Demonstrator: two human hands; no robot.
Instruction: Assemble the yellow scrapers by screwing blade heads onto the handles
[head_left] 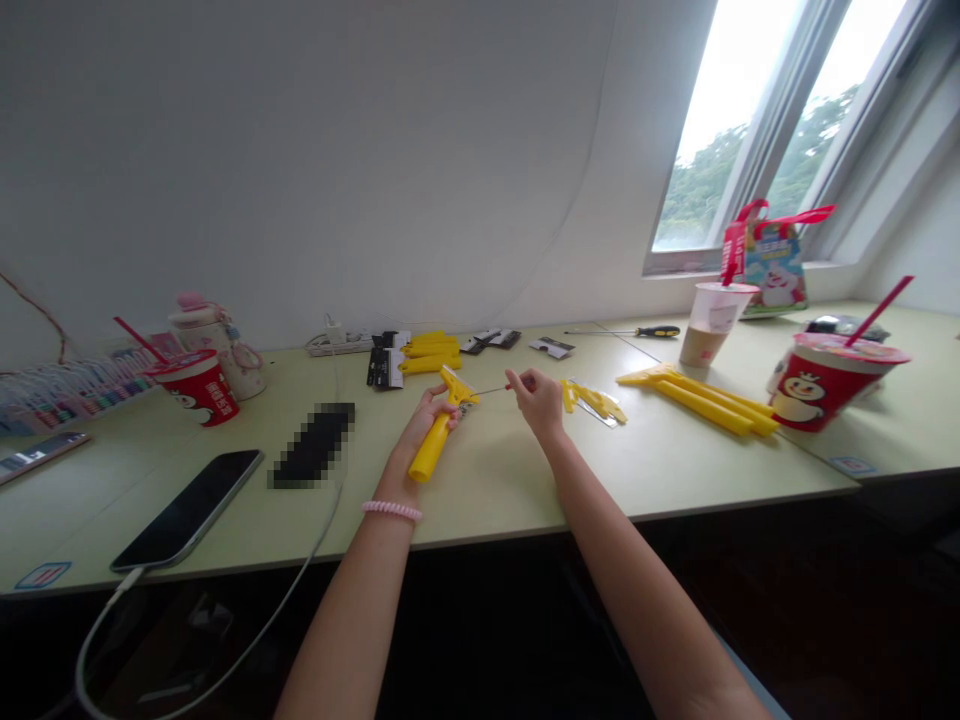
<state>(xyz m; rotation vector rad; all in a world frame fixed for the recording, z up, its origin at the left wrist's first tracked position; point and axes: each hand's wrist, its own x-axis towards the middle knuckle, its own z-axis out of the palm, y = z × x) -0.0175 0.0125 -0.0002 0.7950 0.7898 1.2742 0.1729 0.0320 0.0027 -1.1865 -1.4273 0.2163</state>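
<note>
1. The left hand (435, 410) grips a yellow tool (430, 450), its tubular handle pointing back toward the person.
2. The right hand (538, 400) pinches a thin screwdriver (492, 389), its shaft pointing left at the tool's head.
3. Small yellow parts (598, 403) lie on the tabletop (495, 490), beyond the right hand.
4. Farther right, longer yellow tools (705, 407) lie near a red cup (834, 392).
5. Behind, yellow handles (429, 366) lie beside black-and-white packets (388, 368).

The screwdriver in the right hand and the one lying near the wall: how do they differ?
The held screwdriver is gripped in the right hand, aimed at the yellow tool in the left hand; the lying screwdriver rests on the table. The held screwdriver shows a bit of red, its handle mostly hidden by fingers; the lying screwdriver has a visible black and yellow handle. Both have thin shafts pointing toward the picture's left.
</note>
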